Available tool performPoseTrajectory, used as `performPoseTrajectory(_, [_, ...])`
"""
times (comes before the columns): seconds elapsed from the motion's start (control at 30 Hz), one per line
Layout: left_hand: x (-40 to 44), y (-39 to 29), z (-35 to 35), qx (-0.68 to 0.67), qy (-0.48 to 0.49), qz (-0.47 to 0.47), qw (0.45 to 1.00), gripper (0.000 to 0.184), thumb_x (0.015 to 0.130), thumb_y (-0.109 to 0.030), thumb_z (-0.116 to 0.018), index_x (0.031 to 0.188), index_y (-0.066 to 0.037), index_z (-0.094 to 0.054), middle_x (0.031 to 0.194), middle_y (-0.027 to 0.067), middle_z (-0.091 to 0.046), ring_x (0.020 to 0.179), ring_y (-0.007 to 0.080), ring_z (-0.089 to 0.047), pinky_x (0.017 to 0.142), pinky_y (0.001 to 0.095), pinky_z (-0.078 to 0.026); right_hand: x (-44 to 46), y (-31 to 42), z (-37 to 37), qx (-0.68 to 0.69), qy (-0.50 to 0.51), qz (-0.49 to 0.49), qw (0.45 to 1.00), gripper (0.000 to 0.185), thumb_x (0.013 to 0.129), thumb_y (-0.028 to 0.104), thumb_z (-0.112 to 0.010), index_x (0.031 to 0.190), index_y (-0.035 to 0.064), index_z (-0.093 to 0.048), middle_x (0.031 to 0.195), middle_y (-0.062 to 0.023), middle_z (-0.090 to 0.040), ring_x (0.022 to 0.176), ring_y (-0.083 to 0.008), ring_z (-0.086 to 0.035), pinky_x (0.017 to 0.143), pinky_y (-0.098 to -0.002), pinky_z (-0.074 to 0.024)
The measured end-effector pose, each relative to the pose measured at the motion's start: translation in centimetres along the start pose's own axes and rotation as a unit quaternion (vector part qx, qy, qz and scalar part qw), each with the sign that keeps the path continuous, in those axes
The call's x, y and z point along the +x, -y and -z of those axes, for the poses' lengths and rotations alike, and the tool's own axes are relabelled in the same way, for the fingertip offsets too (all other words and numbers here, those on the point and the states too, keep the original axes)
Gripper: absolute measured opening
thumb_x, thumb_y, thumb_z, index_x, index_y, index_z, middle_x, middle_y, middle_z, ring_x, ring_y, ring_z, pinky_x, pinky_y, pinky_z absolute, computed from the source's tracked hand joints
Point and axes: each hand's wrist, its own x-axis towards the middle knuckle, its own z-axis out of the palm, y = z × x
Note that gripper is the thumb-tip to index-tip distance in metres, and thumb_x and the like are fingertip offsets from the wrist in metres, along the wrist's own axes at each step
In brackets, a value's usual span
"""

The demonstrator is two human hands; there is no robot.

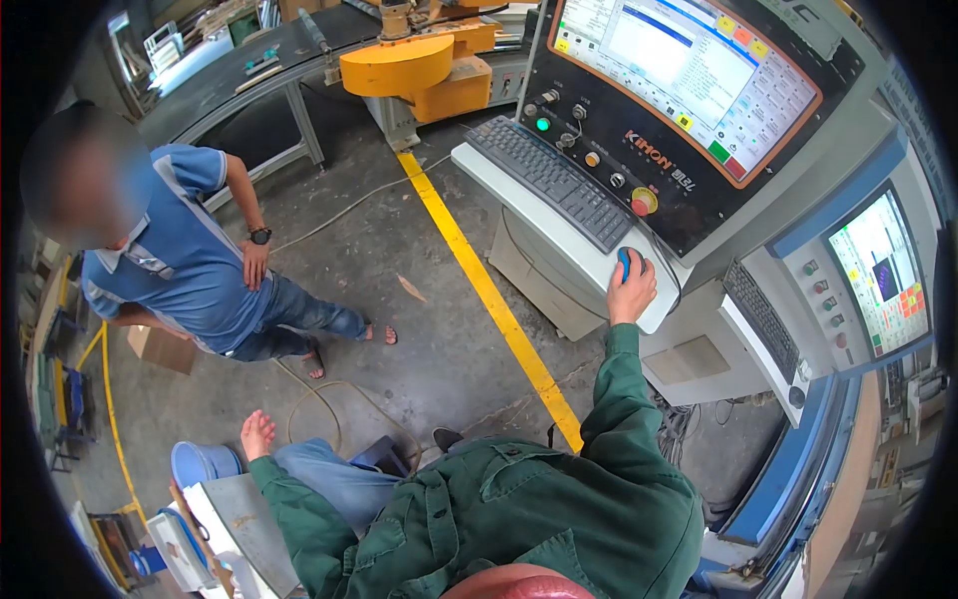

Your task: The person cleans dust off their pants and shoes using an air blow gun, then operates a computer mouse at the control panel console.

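Observation:
My right hand is wrapped over a blue and black computer mouse at the near end of a white keyboard shelf. Beside it on the same shelf lies a black keyboard. Above the shelf rises a control panel with a lit screen, showing windows, lists and coloured buttons. My left hand hangs out to the left, away from the panel, with loosely bent fingers and nothing visible in it. The closest thing to it is a blue bucket.
A person in a blue shirt stands at left, hand on hip. Red emergency stop button sits on the panel. A second console screen is at right. Yellow machine housing stands behind. Hoses cross the floor by a yellow line.

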Motion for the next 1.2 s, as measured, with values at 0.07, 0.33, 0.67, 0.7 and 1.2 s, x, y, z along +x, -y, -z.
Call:
performPoseTrajectory(0.07, [0.1,0.1,0.0,0.002,0.000,-0.003,1.000,0.032,0.082,-0.036,-0.057,0.103,-0.011,-0.054,0.083,0.0040,-0.061,0.062,0.0152,-0.058,0.045,0.0241,-0.042,0.0,-0.1,-0.1,-0.003,-0.005,0.001,1.000,0.036,0.077,0.023,-0.056,0.112,0.0197,-0.051,0.112,-0.0154,-0.047,0.096,-0.0333,-0.048,0.078,-0.0441,-0.0381])
performPoseTrajectory(0.33, [-0.4,-0.2,0.1,-0.004,0.003,-0.009,1.000,0.033,0.081,-0.036,-0.057,0.103,-0.012,-0.054,0.084,0.0031,-0.061,0.063,0.0146,-0.059,0.046,0.0236,-0.041,-0.3,-0.3,-0.2,0.004,-0.017,-0.003,1.000,0.037,0.073,0.022,-0.057,0.109,0.0200,-0.051,0.112,-0.0142,-0.046,0.094,-0.0321,-0.048,0.078,-0.0430,-0.0365])
performPoseTrajectory(0.67, [-0.9,-0.4,0.2,-0.003,-0.005,-0.010,1.000,0.032,0.082,-0.034,-0.057,0.103,-0.011,-0.055,0.086,0.0047,-0.061,0.065,0.0150,-0.060,0.048,0.0234,-0.042,-0.3,-0.2,0.0,-0.002,-0.035,0.008,0.999,0.034,0.074,0.023,-0.056,0.108,0.0198,-0.053,0.108,-0.0136,-0.048,0.092,-0.0325,-0.050,0.075,-0.0443,-0.0386])
performPoseTrajectory(0.7, [-0.9,-0.4,0.2,-0.003,-0.005,-0.011,1.000,0.032,0.082,-0.035,-0.057,0.103,-0.011,-0.055,0.086,0.0046,-0.061,0.065,0.0152,-0.060,0.048,0.0235,-0.042,-0.3,-0.2,0.0,-0.002,-0.033,0.006,0.999,0.034,0.074,0.023,-0.056,0.108,0.0199,-0.053,0.108,-0.0137,-0.048,0.092,-0.0325,-0.050,0.075,-0.0443,-0.0386])
performPoseTrajectory(1.2, [-0.3,0.0,0.5,-0.006,0.001,-0.008,1.000,0.033,0.081,-0.035,-0.057,0.104,-0.011,-0.055,0.088,0.0057,-0.060,0.065,0.0164,-0.059,0.048,0.0244,-0.042,-0.2,-0.1,0.1,0.003,-0.020,-0.010,1.000,0.038,0.074,0.024,-0.056,0.111,0.0193,-0.051,0.110,-0.0154,-0.048,0.094,-0.0333,-0.049,0.077,-0.0449,-0.0376])
